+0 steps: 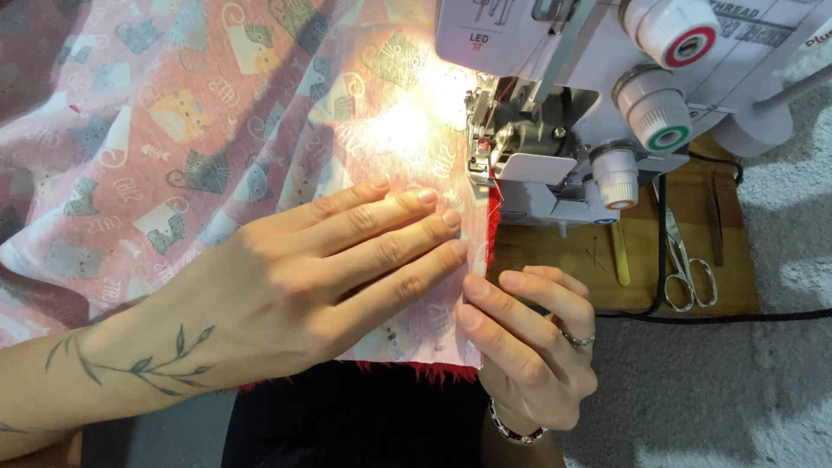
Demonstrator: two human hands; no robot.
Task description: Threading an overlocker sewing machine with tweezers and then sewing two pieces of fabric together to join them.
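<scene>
Pink printed fabric (217, 130), centre frame: left hand (286, 286) pressed flat, right hand (529, 347) apparently pinching its edge, running upward to the sewing machine's presser foot (479, 160).

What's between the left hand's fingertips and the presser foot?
Head view: only a bare stretch of pink cat-print fabric, brightly lit, lies between the left hand and the presser foot.

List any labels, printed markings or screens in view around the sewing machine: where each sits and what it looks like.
No packages or screens.
Small printed mark: machine's front panel, top centre; dark letters, tiny red sign, on white.
Threading diagram label: machine top, upper right; dark lines and lettering on white.
Dial rings: red, green, blue on white knobs.
Printed fabric: pink with cats, under the left hand and right hand.
</scene>
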